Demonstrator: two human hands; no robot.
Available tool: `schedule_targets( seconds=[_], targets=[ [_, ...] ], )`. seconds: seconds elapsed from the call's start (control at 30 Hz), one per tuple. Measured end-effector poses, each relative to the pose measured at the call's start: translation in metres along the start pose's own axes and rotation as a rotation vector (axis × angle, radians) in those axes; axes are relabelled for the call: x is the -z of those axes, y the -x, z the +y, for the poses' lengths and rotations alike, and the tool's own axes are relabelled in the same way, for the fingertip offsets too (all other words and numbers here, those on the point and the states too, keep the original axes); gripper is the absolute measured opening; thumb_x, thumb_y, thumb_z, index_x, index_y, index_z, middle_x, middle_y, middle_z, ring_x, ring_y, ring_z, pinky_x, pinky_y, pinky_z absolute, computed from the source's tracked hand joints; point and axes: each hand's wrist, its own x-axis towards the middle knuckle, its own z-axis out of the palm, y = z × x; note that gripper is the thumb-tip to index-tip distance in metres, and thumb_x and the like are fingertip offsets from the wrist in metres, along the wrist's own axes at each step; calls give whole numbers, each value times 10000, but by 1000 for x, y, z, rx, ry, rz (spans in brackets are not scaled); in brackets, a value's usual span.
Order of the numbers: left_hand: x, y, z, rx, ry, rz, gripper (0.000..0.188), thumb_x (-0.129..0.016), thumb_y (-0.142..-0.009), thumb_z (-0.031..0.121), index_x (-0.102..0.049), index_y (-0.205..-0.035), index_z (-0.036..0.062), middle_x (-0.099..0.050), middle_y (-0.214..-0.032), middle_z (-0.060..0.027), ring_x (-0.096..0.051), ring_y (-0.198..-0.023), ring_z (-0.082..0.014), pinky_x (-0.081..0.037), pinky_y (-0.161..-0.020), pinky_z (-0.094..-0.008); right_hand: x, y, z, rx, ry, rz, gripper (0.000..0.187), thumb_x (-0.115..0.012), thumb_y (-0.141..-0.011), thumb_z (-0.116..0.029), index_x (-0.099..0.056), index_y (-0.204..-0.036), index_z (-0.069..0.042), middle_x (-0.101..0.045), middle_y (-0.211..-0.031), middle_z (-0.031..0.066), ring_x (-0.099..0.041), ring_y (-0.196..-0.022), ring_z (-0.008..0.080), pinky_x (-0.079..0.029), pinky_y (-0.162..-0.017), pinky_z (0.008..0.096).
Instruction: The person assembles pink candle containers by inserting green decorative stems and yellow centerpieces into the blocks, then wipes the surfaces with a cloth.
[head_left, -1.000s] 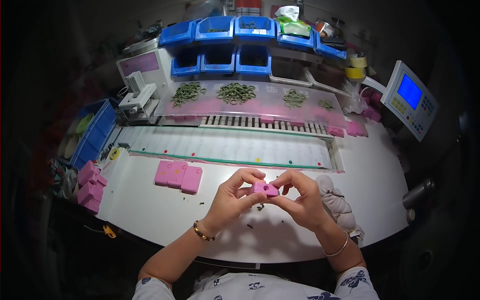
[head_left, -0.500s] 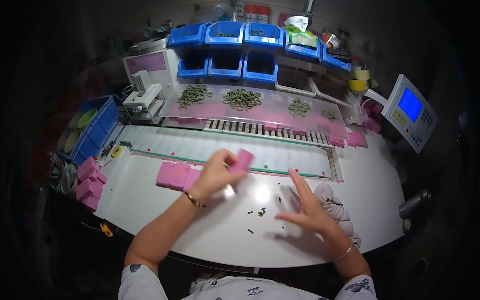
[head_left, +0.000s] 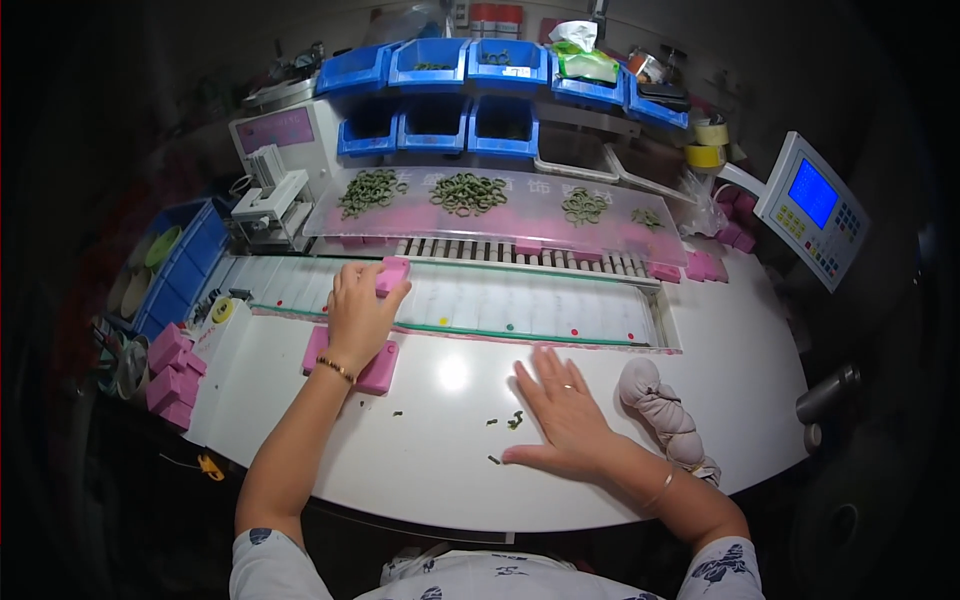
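My left hand point(head_left: 362, 305) is closed round a pink rubber mould block point(head_left: 394, 276), reaching over the pale, green-edged strip point(head_left: 475, 300) behind the white worktop. Fingers and thumb hide part of this block. Close to my left wrist, more pink mould blocks point(head_left: 376, 372) lie on the worktop, partly covered by the forearm. My right hand point(head_left: 568, 418) is spread palm down low over the worktop, holding nothing. Small dark green scraps point(head_left: 514, 421) lie just left of it, and another scrap point(head_left: 494, 460) lies by its thumb.
Green rings point(head_left: 468, 194) lie in several piles on a clear shelf, with blue bins point(head_left: 428, 65) behind. A twisted beige cloth bundle point(head_left: 660, 408) rests right of my right hand. A control panel point(head_left: 815, 205) stands at right; stacked pink blocks point(head_left: 175, 375) and a blue crate point(head_left: 175, 265) at left.
My left hand has carried the pink mould block left and farther away, over the strip. My right hand has come down and left, flattening toward the worktop. The view has shifted slightly.
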Motion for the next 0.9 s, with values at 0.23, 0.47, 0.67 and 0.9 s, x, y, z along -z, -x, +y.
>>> schedule_targets(
  seconds=[0.23,0.47,0.67,0.9],
  targets=[
    [53,62,-1,-109,111,-77,356,-671,-884,284,-633,-1129,27,-565,-1105,-137,-532,-1040,-325,-403,-927,-415,-26,-41,-38,505,-191,-54,968,-452,-883,-703,-239,-1518,-4,-207,-1580,241,-164,-1484,369,-109,-1213,451],
    [53,96,19,-260,-114,-157,494,-781,-748,343,-632,-1127,64,-518,-1179,-152,-458,-1150,-341,-350,-998,-457,-52,-57,-101,808,-276,13,861,-332,-956,-634,-262,-1498,31,-273,-1545,233,-186,-1476,347,-123,-1216,430],
    [47,89,27,-233,-20,-191,463,-778,-773,277,-581,-1123,46,-524,-1181,-165,-474,-1127,-350,-378,-973,-466,-45,-60,-101,846,-251,291,469,-568,-901,-256,-552,-1259,47,-549,-1282,178,-510,-1233,310,-357,-1107,433],
    [44,96,32,-133,-98,-196,462,-802,-743,221,-539,-1084,51,-536,-1082,-134,-501,-1014,-329,-400,-909,-431,-1,-46,-36,476,-147,538,360,-652,-842,-152,-630,-1189,-64,-613,-1220,122,-607,-1084,281,-479,-941,419]
  ],
)
